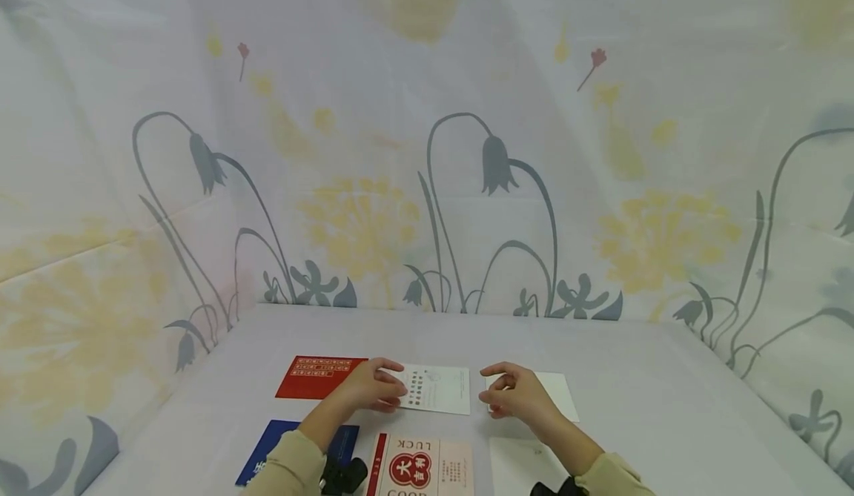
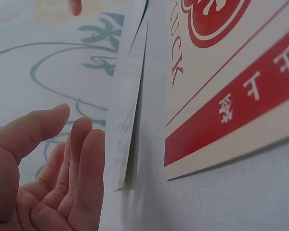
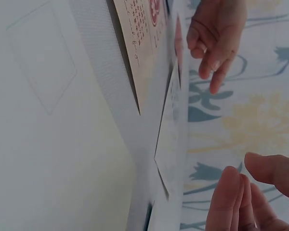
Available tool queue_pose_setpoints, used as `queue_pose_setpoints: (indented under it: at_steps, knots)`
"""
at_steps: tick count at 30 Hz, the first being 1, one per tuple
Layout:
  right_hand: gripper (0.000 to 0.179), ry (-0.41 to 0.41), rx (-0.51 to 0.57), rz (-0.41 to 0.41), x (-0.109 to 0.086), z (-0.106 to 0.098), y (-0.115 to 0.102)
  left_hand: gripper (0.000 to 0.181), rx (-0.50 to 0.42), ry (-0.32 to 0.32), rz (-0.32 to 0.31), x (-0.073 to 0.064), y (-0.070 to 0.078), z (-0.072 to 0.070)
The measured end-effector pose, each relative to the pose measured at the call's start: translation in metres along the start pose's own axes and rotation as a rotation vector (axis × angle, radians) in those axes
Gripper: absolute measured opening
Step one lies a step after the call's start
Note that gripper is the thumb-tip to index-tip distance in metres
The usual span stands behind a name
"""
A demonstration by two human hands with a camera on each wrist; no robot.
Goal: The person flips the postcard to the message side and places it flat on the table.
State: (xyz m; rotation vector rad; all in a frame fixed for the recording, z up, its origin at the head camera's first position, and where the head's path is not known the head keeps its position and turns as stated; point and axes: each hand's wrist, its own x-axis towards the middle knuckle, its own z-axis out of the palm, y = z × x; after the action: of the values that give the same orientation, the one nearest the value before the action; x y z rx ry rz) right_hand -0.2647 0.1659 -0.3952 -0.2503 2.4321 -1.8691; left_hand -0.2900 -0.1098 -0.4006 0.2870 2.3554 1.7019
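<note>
My left hand point(image 1: 373, 386) hovers at the left edge of a white card point(image 1: 443, 388) printed with dark characters, its fingers relaxed and loosely bent. Whether the fingertips touch that card cannot be made out. Nothing shows between thumb and fingers of this hand point(image 2: 53, 178) in the left wrist view. Above the left part of a plain white card point(image 1: 560, 394) is my right hand point(image 1: 517, 394), thumb and fingers apart. The right wrist view also shows this hand point(image 3: 253, 197) holding nothing. A red card point(image 1: 310, 386) with rows of small boxes lies left of the left hand.
Nearer to me lie a blue card point(image 1: 343, 442), a cream card point(image 1: 456, 455) with a red emblem and the word LUCK, and an off-white card point(image 1: 517, 466). Wrist straps show below both hands. A flower-printed curtain point(image 1: 373, 147) stands behind the white table point(image 1: 634, 377).
</note>
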Motion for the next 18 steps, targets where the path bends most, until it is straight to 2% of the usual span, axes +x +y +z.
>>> queue_pose_setpoints:
  at_steps: [9, 18]
  knots:
    - [0.042, 0.05, -0.013, -0.018, 0.013, 0.008, 0.0, 0.047, 0.035, 0.012, -0.007, 0.008, 0.001, -0.008]
    - [0.037, 0.025, -0.069, -0.057, 0.027, 0.018, 0.0, 0.047, 0.189, 0.051, 0.003, 0.015, 0.0, -0.017]
